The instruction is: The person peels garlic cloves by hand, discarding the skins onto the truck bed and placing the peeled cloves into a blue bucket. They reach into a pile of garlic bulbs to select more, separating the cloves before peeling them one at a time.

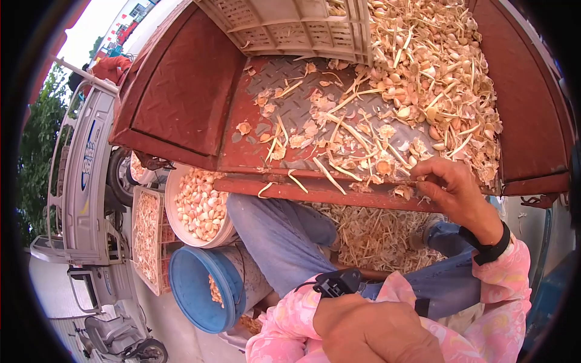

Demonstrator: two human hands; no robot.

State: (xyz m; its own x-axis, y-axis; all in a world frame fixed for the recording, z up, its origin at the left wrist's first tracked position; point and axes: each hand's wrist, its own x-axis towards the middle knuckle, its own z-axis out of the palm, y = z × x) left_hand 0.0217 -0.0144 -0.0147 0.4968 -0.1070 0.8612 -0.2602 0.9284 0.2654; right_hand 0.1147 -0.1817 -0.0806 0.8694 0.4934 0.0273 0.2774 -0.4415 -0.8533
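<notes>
My right hand (451, 190) is at the front edge of a red metal cargo bed (375, 196), its fingers curled together beside dry garlic skins and stalks. Whatever those fingers may hold is too small to make out. Close to the camera, above my lap, is my left hand (378, 330), seen from the back; its fingers are hidden and cut off by the lower edge. Beyond my right hand rises a large heap of loose garlic cloves (436, 66) mixed with stalks and skins. Scattered stalks (345, 130) lie on the metal floor of the bed.
A pale plastic crate (290, 27) stands in the bed. To the left are a white bucket of garlic cloves (200, 206), a tilted blue-rimmed bucket (203, 290) and a crate of garlic (148, 236). Husks (378, 239) cover the ground under my legs. A grey vehicle (85, 187) stands farther left.
</notes>
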